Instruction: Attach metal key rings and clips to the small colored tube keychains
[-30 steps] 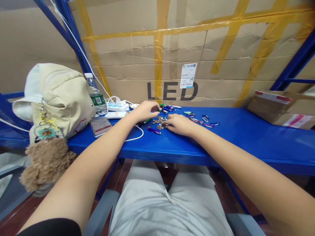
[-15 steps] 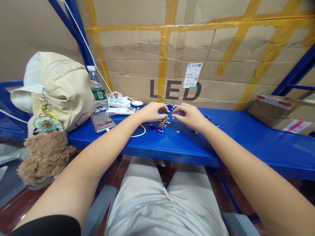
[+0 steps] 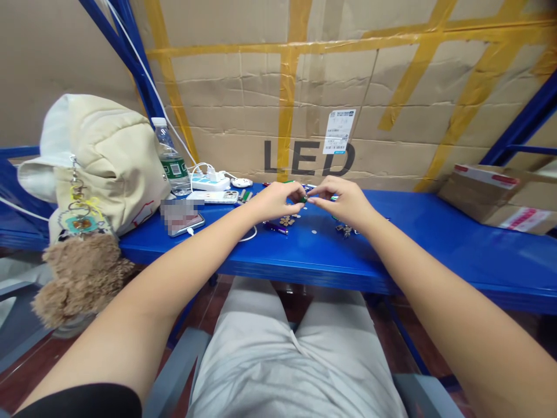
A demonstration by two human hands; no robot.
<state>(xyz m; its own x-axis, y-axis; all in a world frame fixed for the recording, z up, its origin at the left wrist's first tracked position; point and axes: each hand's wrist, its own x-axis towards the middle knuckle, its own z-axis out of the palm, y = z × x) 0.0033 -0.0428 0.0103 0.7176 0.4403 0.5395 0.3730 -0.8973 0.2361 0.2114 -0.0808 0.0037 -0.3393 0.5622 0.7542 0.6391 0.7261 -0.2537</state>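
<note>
My left hand [image 3: 281, 201] is closed in a pinch on a small green cylinder [image 3: 303, 200], mostly covered by the fingers. From the other side, my right hand [image 3: 343, 200] meets its end with thumb and forefinger pressed together; whatever they pinch is too small to make out. Below the left hand lies a little pile of small round discs [image 3: 287, 221], with a purple cylinder [image 3: 277, 229] beside it. One loose disc [image 3: 314, 232] rests nearer the front edge. Small metal pieces [image 3: 346, 230] lie under the right hand.
The blue table [image 3: 418, 249] backs onto a large taped cardboard box [image 3: 243, 110]. At left are a cream bag [image 3: 117, 151], a water bottle [image 3: 174, 165], a power strip [image 3: 211, 183], and two phones [image 3: 220, 197] with a white cable. Smaller cartons [image 3: 491, 197] stand at right.
My right hand has moved left, so its fingertips now meet the green cylinder in my left hand. Before, a gap lay between the hands.
</note>
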